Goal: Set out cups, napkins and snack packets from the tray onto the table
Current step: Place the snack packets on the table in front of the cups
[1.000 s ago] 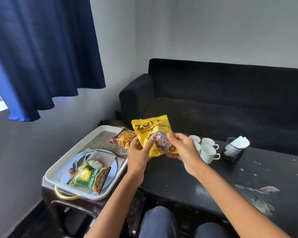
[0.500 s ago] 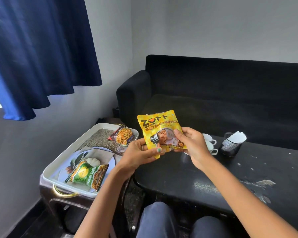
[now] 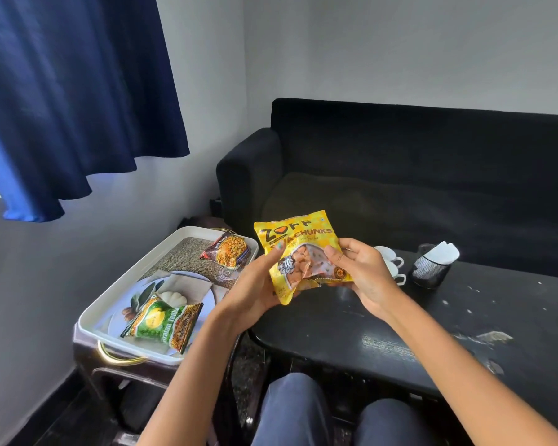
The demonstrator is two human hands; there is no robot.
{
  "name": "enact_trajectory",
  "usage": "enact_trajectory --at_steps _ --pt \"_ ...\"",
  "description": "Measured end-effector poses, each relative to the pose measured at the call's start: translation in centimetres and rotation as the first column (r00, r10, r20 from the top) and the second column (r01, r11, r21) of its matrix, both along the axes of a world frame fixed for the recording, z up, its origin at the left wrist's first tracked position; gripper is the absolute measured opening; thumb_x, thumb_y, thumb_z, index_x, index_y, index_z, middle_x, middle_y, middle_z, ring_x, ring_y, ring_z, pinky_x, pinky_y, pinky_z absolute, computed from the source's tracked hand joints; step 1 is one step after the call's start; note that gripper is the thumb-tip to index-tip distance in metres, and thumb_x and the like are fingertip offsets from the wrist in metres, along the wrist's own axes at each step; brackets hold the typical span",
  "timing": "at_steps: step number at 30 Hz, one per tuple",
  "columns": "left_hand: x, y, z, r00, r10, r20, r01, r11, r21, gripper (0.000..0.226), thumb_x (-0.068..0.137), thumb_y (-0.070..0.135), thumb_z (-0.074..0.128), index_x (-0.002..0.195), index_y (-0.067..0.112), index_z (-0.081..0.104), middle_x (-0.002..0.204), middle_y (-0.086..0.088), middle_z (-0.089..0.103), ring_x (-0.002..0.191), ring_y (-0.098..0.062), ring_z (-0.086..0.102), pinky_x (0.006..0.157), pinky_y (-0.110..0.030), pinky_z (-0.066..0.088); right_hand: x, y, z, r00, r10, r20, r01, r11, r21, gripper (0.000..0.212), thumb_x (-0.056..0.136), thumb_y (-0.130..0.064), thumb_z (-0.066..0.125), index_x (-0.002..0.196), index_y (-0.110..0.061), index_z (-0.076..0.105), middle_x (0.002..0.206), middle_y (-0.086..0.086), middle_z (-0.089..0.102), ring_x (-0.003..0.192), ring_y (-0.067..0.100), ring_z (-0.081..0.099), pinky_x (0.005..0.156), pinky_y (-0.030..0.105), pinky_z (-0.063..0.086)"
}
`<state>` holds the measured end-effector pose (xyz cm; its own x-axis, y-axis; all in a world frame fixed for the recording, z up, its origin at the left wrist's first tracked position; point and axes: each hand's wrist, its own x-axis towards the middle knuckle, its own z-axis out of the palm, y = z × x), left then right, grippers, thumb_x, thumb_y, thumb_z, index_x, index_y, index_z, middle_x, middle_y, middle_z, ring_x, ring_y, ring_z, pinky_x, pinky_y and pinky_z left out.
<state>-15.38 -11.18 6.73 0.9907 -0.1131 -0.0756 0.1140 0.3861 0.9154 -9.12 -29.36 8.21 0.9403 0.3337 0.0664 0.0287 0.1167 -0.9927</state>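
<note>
The right hand (image 3: 364, 275) hides most of the white ceramic cups (image 3: 392, 263); the black sofa (image 3: 432, 175) runs past the right edge.

1. Both hands hold a yellow packet (image 3: 298, 252) upright in the air, above the near-left edge of the black table (image 3: 400, 329).
2. The left hand (image 3: 255, 289) grips the packet's left side, thumb on its front; the right hand (image 3: 364, 275) grips its right side.
3. White cups (image 3: 392, 263) stand on the table just behind the right hand, partly hidden by it.
4. A mesh holder (image 3: 430, 268) with white napkins (image 3: 443, 252) stands on the table just right of the cups.
5. A white tray (image 3: 136, 284) sits left of the table, on a dark stand.
6. In the tray, a green packet (image 3: 165, 325) lies at the near end on a plate, and a red packet (image 3: 227, 252) lies at the far end.
7. A black sofa (image 3: 400, 175) stands behind the table.
</note>
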Motion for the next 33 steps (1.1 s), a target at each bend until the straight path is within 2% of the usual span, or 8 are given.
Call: enact_trajectory --at_steps 4,9,12,15,19,26,29,33 --pt "0.5 -1.4 0.0 0.983 0.138 -0.118 -0.155 0.977 -0.146 0.048 0.077 0.039 0.068 0.117 0.012 0.062 0.108 -0.012 0.072 0.092 -0.030 0.071 0.063 -0.039 0.058 -0.9 0.1 -0.2 0.999 0.036 -0.032 -0.036 0.999 -0.019 0.038 0.072 -0.032 0.072 0.106 -0.015 0.064 0.092 0.001 0.075 0.084 0.019 0.072 0.058 0.026 0.056" --pt "0.9 -1.2 -0.5 0.947 0.305 -0.098 -0.319 0.928 -0.192 0.039 0.080 0.028 0.070 0.115 0.014 0.063 0.107 -0.014 0.072 0.094 -0.032 0.071 0.070 -0.048 0.059 -2.7 0.2 -2.4 0.948 -0.160 -0.274 0.187 0.979 0.078 0.075 0.048 -0.053 0.080 0.108 -0.016 0.057 0.096 0.003 0.071 0.089 0.021 0.069 0.060 0.030 0.056" --pt "1.0 -1.0 -0.7 0.926 0.369 -0.086 -0.378 0.909 -0.176 0.037 0.086 0.024 0.066 0.121 0.011 0.060 0.112 -0.014 0.070 0.101 -0.033 0.068 0.089 -0.054 0.053 -4.3 0.9 -4.5 0.903 -0.139 -0.406 0.186 0.979 0.078 0.063 0.044 -0.055 0.081 0.088 -0.014 0.062 0.077 0.001 0.071 0.074 0.017 0.070 0.055 0.028 0.053" --pt "1.1 -1.1 -0.9 0.922 0.380 -0.078 -0.388 0.908 -0.160 0.036 0.086 0.025 0.067 0.119 0.012 0.061 0.111 -0.012 0.071 0.100 -0.030 0.069 0.090 -0.050 0.053 -5.4 1.9 -5.2 0.888 -0.058 -0.456 0.105 0.991 0.077 0.051 0.046 -0.052 0.081 0.076 -0.014 0.065 0.077 0.004 0.074 0.073 0.018 0.072 0.057 0.029 0.053" --pt "1.2 -1.3 -1.1 0.930 0.364 -0.058 -0.369 0.915 -0.163 0.030 0.083 0.027 0.068 0.111 0.015 0.064 0.106 -0.010 0.073 0.095 -0.028 0.071 0.080 -0.042 0.057 -5.3 2.8 -4.8 0.896 -0.009 -0.444 0.071 0.990 0.122 0.041 0.056 -0.043 0.079 0.082 -0.012 0.069 0.084 0.007 0.075 0.076 0.018 0.071 0.060 0.028 0.053" --pt "1.2 -1.3 -1.1 0.935 0.351 -0.057 -0.355 0.913 -0.198 0.038 0.082 0.029 0.068 0.116 0.013 0.063 0.112 -0.012 0.070 0.102 -0.030 0.068 0.087 -0.045 0.055 -5.0 2.7 -4.5 0.906 0.008 -0.423 0.071 0.982 0.173 0.005 0.082 -0.017 0.067 0.083 -0.014 0.069 0.081 0.005 0.075 0.074 0.015 0.070 0.061 0.025 0.051" --pt "1.2 -1.3 -0.9 0.939 0.335 -0.078 -0.344 0.911 -0.229 0.055 0.080 0.033 0.067 0.127 0.008 0.057 0.118 -0.016 0.067 0.107 -0.033 0.065 0.095 -0.050 0.050 -5.2 2.5 -4.6 0.911 0.015 -0.411 0.064 0.982 0.177 0.009 0.083 -0.014 0.065 0.076 -0.016 0.070 0.077 0.005 0.074 0.070 0.014 0.071 0.059 0.026 0.051" --pt "1.1 -0.7 -0.8 0.930 0.335 -0.153 -0.364 0.898 -0.247 0.059 0.079 0.038 0.066 0.129 0.009 0.056 0.118 -0.015 0.067 0.106 -0.033 0.066 0.088 -0.049 0.054 -5.4 2.5 -4.8 0.934 -0.040 -0.356 0.096 0.986 0.140 0.018 0.084 -0.013 0.066 0.067 -0.017 0.069 0.068 0.003 0.071 0.065 0.013 0.069 0.054 0.024 0.051"
